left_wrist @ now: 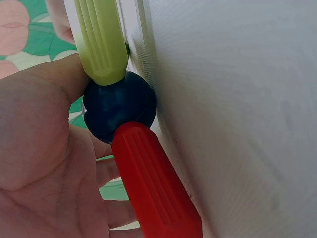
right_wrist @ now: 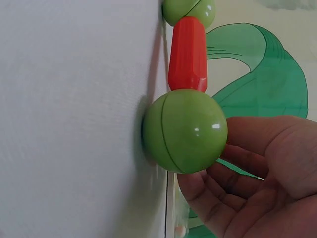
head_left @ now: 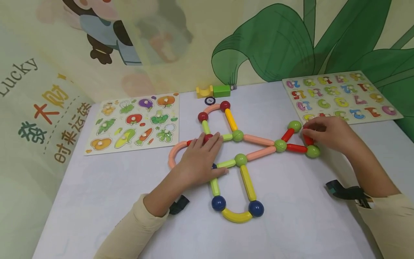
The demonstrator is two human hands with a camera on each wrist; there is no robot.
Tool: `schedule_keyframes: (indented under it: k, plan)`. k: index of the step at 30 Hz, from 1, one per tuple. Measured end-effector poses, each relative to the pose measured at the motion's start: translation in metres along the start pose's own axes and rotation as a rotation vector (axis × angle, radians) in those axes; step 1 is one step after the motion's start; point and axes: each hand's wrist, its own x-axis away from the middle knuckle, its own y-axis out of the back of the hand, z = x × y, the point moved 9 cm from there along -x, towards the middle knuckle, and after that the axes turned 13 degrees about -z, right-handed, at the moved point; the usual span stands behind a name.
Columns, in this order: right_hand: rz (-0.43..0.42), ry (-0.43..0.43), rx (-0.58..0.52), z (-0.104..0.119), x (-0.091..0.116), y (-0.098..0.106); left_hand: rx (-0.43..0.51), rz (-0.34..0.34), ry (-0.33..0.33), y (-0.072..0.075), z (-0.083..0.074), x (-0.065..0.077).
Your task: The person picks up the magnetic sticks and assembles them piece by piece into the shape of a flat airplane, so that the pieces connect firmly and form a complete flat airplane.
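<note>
A figure of magnetic sticks and balls lies flat on the white table. My left hand [head_left: 199,162] rests over its left part with fingers extended, partly covering a red ball [head_left: 208,137] and a dark blue ball [left_wrist: 119,106]. A light green stick [left_wrist: 101,39] and a red stick [left_wrist: 156,183] join that blue ball. At the right end, my right hand [head_left: 331,132] pinches a short red stick [head_left: 308,139] between two green balls, the upper one [head_left: 294,126] and the lower one [head_left: 313,151]. In the right wrist view, a green ball [right_wrist: 185,131] hides the pinched stick.
A vegetable puzzle board [head_left: 152,142] lies at the back left, a number puzzle board [head_left: 347,97] at the back right. Yellow [head_left: 205,92] and green blocks [head_left: 221,91] stand by the back wall, with a small black disc [head_left: 210,101] before them. A patterned curtain [head_left: 200,43] borders the table.
</note>
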Motion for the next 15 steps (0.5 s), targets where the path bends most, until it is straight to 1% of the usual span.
schedule_keyframes:
  k: [4,8,11,15]
  plan:
    - [0.033,-0.015,-0.006,-0.0003,0.0006,-0.0047,0.004,-0.004,-0.002,-0.0001,-0.0008,-0.0003]
    - [0.01,-0.053,-0.008,-0.0018,0.0014,-0.006,0.003,0.0,-0.003,-0.0008,-0.001,-0.0006]
    - [-0.02,-0.055,-0.018,-0.0022,0.0006,-0.0068,-0.003,0.006,-0.002,-0.0016,-0.0004,-0.0007]
    - [-0.035,0.0,-0.056,0.0004,-0.0016,-0.0095,-0.006,0.007,0.001,-0.0015,-0.0001,-0.0008]
